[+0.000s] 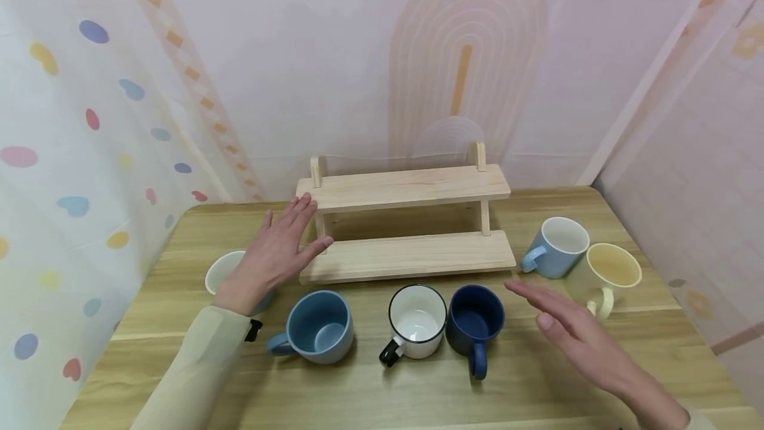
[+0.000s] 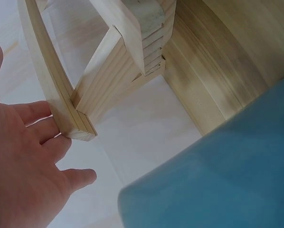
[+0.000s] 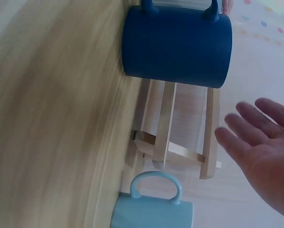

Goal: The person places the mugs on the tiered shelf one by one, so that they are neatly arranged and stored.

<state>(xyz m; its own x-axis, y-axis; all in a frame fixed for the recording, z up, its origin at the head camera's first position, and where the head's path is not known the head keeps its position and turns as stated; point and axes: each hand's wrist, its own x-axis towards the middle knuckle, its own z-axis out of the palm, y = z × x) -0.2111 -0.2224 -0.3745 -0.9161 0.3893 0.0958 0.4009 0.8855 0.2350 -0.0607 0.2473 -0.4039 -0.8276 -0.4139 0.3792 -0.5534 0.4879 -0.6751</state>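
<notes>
Nearest me on the worktop [image 1: 388, 397], a blue mug [image 1: 320, 327] stands left of a black-rimmed white mug [image 1: 418, 324] and a dark blue mug [image 1: 475, 314], those two close together. My right grip [image 1: 575, 334] is wide and holds nothing — fingers straight, just right of the dark blue mug. Beyond it stand a yellow mug [image 1: 609, 274] and a light blue mug [image 1: 552, 257]. My left grip [image 1: 277, 251] is wide too, its fingers touching the left end of the wooden shelf [image 1: 406, 254], which stands behind the mugs — before a printed cloth [image 1: 298, 52].
</notes>
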